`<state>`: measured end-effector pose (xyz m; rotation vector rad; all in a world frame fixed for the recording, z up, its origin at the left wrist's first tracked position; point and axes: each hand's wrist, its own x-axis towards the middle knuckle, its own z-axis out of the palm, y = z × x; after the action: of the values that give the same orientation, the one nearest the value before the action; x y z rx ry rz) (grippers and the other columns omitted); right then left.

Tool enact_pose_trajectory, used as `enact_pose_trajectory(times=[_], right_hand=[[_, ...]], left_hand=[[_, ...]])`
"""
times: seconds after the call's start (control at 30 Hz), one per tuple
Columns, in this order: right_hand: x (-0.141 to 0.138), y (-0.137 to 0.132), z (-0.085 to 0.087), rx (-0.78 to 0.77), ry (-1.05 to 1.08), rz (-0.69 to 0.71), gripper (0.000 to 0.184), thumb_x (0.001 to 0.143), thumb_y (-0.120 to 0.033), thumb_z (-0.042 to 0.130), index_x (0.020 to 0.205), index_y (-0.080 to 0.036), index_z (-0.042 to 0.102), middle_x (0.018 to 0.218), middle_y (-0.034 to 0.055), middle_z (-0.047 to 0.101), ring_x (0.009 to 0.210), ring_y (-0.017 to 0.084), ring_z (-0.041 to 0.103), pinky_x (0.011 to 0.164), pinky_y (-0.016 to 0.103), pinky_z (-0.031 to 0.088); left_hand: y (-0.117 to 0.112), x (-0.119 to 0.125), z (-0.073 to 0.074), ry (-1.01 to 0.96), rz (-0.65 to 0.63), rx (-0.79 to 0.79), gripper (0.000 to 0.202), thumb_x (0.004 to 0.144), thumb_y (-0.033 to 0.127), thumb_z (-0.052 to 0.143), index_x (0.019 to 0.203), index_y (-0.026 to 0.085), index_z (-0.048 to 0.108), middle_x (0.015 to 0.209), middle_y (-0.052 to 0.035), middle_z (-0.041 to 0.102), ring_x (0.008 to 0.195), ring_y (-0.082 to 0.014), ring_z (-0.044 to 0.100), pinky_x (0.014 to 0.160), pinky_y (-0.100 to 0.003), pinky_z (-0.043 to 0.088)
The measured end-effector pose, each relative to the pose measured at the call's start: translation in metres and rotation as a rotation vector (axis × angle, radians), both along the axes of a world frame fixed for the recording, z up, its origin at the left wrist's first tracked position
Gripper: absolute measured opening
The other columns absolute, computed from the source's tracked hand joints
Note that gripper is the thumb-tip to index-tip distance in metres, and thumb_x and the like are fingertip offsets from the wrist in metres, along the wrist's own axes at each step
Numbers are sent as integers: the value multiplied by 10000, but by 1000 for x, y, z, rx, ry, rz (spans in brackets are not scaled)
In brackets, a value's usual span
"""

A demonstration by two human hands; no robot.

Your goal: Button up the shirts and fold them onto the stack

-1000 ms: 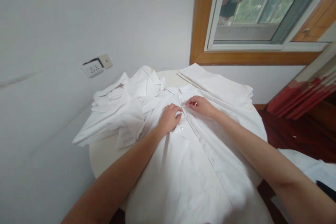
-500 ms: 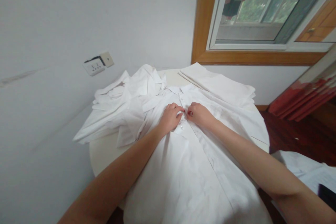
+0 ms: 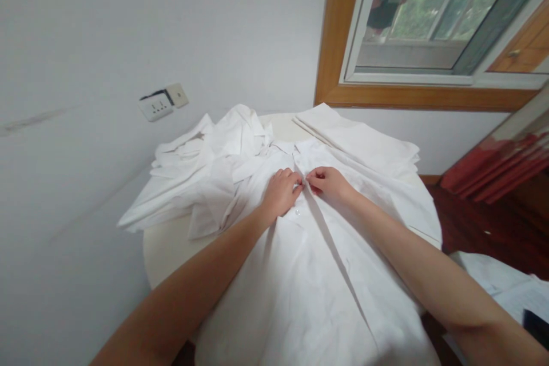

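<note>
A white button-up shirt [image 3: 274, 291] lies spread over the round table, its collar toward the wall and its hem hanging over the near edge. My left hand [image 3: 283, 190] pinches the left side of the front opening below the collar. Opposite it, my right hand [image 3: 329, 183] has thumb and forefinger closed on the edge of the right front placket. The fingertips of both hands nearly meet. A small button [image 3: 297, 212] shows just below my left hand. Whether another button is between the fingers is hidden.
Crumpled white garments [image 3: 214, 154] are heaped at the table's left, and folded white cloth [image 3: 360, 134] lies at the back right. The off-white table [image 3: 167, 249] stands by a wall with a socket [image 3: 155, 107]. A red-and-white curtain [image 3: 493, 166] hangs right.
My right hand has lifted the placket edge slightly to the right, and a dark gap now shows down the shirt front. My left hand stays almost in place.
</note>
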<state>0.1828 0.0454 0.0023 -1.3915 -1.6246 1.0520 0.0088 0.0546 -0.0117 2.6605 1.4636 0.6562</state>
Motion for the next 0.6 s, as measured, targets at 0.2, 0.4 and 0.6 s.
enact_pose_trajectory(times=[0.2, 0.4, 0.6], right_hand=[[-6, -2, -13, -209, 375, -104, 122, 762, -169, 638, 648, -149, 600, 555, -6, 610, 475, 83, 548, 511, 196, 464], [2, 2, -13, -287, 450, -50, 131, 742, -205, 687, 650, -143, 617, 564, -6, 614, 499, 72, 547, 529, 177, 473], [2, 2, -10, -256, 521, -16, 216, 669, -339, 731, 694, -150, 628, 567, -42, 569, 464, 52, 461, 458, 171, 370]], left_hand=[[2, -2, -3, -101, -25, 1, 70, 894, 240, 553, 909, 201, 609, 926, -60, 583, 916, -217, 543, 846, -352, 434], [3, -4, -6, -138, -62, 5, 149, 931, 257, 486, 855, 188, 593, 870, -54, 582, 864, -202, 542, 823, -340, 434], [5, -4, -8, -126, -100, -14, 122, 891, 255, 555, 829, 202, 646, 859, -49, 603, 879, -202, 551, 830, -342, 431]])
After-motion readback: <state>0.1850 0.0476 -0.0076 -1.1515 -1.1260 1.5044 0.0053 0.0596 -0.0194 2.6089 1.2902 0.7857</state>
